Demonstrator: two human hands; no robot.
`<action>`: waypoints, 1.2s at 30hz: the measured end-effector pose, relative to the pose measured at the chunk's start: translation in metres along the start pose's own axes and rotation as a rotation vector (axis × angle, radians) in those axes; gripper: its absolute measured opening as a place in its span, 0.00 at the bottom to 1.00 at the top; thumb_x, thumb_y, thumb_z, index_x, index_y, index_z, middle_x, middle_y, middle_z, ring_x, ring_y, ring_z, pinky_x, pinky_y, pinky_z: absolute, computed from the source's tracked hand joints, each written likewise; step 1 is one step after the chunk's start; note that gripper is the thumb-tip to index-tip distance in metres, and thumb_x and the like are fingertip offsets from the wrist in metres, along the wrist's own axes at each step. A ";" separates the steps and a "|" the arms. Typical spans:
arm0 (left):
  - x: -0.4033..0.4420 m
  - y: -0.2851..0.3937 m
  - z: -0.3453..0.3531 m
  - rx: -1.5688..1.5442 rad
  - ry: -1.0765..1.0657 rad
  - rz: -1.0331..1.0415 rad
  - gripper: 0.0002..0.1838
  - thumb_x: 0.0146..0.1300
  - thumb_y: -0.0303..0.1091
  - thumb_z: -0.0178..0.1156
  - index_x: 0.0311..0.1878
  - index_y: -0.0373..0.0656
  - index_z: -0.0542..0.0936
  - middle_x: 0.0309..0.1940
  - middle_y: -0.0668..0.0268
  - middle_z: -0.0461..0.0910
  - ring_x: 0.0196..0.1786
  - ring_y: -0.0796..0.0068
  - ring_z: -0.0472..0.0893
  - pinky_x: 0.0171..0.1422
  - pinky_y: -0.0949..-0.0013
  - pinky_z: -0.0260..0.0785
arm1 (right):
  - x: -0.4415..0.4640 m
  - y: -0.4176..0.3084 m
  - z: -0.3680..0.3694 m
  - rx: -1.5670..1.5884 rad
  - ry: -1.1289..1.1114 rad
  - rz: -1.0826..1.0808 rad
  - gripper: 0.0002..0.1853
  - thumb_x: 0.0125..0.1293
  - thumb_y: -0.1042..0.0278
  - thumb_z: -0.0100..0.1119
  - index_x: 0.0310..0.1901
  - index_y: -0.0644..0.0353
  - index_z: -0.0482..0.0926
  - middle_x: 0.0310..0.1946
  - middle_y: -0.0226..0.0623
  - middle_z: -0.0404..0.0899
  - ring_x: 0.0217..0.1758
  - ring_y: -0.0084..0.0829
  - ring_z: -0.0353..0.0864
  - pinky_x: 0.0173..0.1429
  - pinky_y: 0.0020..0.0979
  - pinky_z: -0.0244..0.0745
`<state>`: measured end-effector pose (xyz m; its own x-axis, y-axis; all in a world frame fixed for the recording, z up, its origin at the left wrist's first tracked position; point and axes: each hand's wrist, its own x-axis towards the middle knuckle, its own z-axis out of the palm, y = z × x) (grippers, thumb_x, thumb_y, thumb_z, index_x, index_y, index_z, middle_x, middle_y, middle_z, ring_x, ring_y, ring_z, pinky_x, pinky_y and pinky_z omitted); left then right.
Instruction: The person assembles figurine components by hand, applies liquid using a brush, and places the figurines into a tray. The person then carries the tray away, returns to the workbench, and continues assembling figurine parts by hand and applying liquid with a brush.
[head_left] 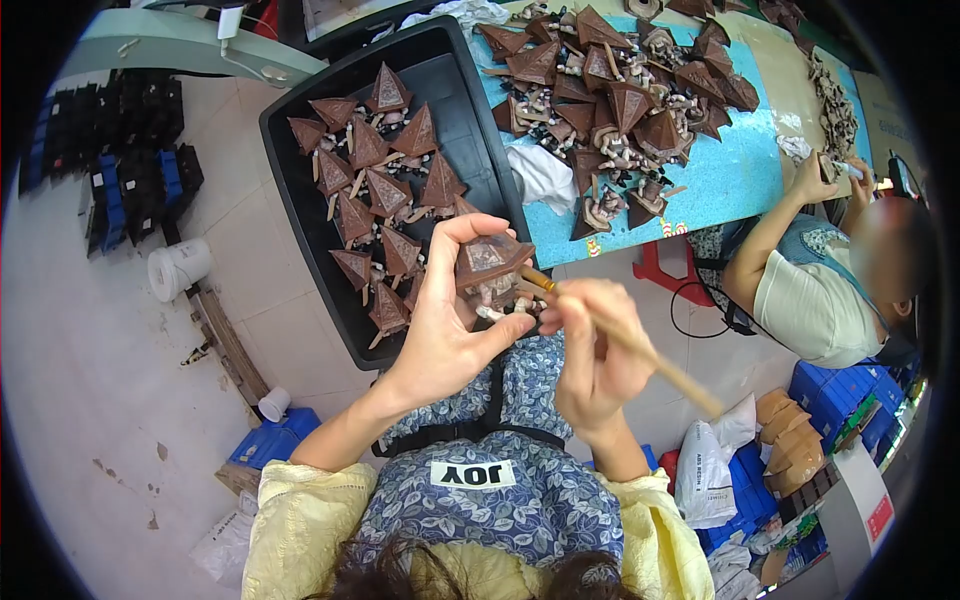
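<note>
My left hand grips a small figurine with a brown pointed roof-like top and a pale lower part, held up in front of my apron. In my right hand is a paintbrush with a long wooden handle, pinched between the fingers. Its tip is at the figurine's right edge, touching or very close. Behind my left hand lies a black tray holding rows of similar brown-topped figurines. Fingers hide part of the held figurine's lower side.
A table with a blue cover carries a heap of similar figurines and a white cloth. A co-worker sits at the right. A white bucket and blue crates stand on the floor.
</note>
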<state>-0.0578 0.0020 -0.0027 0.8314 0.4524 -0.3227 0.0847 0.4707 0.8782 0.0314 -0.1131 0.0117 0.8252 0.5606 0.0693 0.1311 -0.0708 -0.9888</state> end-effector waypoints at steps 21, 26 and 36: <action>-0.002 0.012 -0.004 -0.092 0.020 -0.163 0.53 0.42 0.23 0.78 0.70 0.44 0.56 0.61 0.58 0.70 0.58 0.68 0.76 0.62 0.64 0.72 | 0.020 -0.001 -0.022 -0.024 -0.182 -0.204 0.05 0.58 0.85 0.56 0.37 0.70 0.76 0.31 0.47 0.79 0.31 0.40 0.79 0.36 0.33 0.74; -0.001 0.016 -0.003 0.027 -0.013 -0.187 0.50 0.44 0.21 0.75 0.69 0.43 0.57 0.53 0.62 0.70 0.54 0.74 0.75 0.58 0.70 0.72 | 0.024 -0.002 -0.026 0.018 -0.247 -0.184 0.04 0.57 0.85 0.58 0.34 0.71 0.76 0.29 0.45 0.79 0.28 0.42 0.79 0.34 0.35 0.75; -0.002 0.016 0.006 0.245 -0.031 -0.165 0.45 0.45 0.20 0.71 0.67 0.43 0.59 0.47 0.64 0.71 0.50 0.76 0.76 0.54 0.71 0.71 | 0.028 -0.009 -0.023 -0.022 -0.378 -0.262 0.05 0.56 0.85 0.60 0.33 0.70 0.75 0.27 0.44 0.76 0.26 0.41 0.77 0.31 0.35 0.72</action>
<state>-0.0550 0.0036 0.0138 0.8114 0.3596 -0.4608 0.3475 0.3372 0.8749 0.0661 -0.1155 0.0259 0.5044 0.8234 0.2598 0.3242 0.0983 -0.9409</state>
